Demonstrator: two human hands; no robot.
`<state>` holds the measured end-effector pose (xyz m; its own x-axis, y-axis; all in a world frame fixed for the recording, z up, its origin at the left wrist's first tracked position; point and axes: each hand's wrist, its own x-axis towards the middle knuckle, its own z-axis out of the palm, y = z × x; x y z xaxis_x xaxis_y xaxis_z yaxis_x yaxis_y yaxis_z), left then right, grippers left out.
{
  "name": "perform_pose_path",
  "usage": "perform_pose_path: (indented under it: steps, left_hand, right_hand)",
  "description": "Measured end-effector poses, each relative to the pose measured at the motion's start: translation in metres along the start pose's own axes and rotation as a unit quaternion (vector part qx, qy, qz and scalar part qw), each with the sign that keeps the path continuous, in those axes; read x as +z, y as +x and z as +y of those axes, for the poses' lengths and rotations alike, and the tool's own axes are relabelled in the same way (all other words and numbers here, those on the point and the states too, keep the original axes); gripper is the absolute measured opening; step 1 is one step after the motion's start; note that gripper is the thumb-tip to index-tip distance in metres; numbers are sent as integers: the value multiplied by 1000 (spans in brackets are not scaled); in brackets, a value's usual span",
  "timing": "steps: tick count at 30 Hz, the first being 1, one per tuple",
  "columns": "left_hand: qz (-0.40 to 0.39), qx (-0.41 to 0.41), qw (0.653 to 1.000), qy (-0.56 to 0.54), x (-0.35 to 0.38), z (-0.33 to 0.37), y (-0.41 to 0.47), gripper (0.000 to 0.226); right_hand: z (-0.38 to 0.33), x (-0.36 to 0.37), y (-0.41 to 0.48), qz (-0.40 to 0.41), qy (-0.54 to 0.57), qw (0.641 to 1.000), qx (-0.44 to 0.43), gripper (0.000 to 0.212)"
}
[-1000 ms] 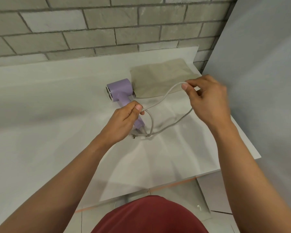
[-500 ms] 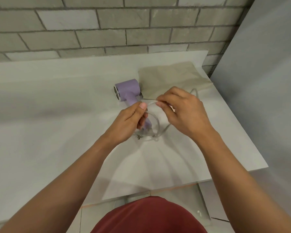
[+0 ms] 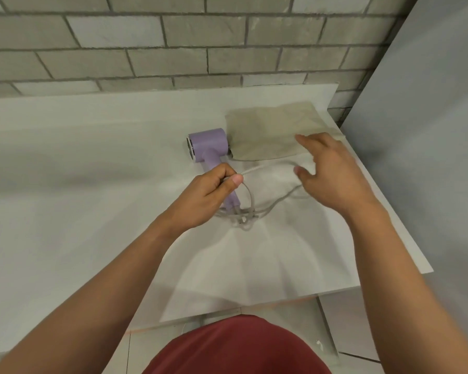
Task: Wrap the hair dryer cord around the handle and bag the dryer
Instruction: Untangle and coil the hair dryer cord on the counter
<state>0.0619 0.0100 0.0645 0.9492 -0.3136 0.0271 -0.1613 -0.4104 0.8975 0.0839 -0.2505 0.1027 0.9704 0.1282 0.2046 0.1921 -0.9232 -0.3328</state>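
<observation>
A lilac hair dryer lies on the white counter, its handle pointing toward me. My left hand covers the handle and pinches the grey cord against it between thumb and fingers. Loops of cord gather at the handle's lower end. My right hand hovers to the right with its fingers spread and relaxed; the cord runs under it, and whether it touches the cord is blurred. A flat beige bag lies just behind, its edge against the dryer's head.
A grey brick wall backs the counter. A plain grey panel stands close on the right, past the counter's right edge. Floor tiles show below the front edge.
My right hand passed the cord loop to the left hand, let go and moved away to the right with fingers spread. My left hand stayed on the handle and now pins the cord.
</observation>
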Motion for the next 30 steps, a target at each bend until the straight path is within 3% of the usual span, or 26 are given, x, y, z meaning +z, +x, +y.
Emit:
perform_pose_path:
  steps: [3,7,11,15,19,23,26,30]
  left_hand:
    - [-11,1,1000,11,1,4,1,28]
    - [-7,25,1000,8,-1,9,1,25]
    - [-20,11,999,-27,-5,8,-3,34]
    - [-56,13,998,-22,-4,3,-9,42]
    - [-39,2,996,-80,0,3,-8,38]
    - [-18,17,995,-98,2,5,-2,31]
    - [-21,25,996,-84,1,5,0,33]
    - [-24,38,995,-89,-1,9,1,29]
  right_hand:
    - [-23,4,-5,-17,60,989,-132,64]
    - [-47,15,-5,-50,33,978,-201,28]
    - [-50,11,-3,29,94,977,-191,20]
    - [-44,-13,2,137,183,968,-101,12]
    - [-30,-22,4,179,189,965,-30,15]
    - [-20,-18,2,96,68,993,-18,26]
    - [-30,-12,-4,44,26,991,-125,53]
    - [-54,4,-2,7,25,975,-221,37]
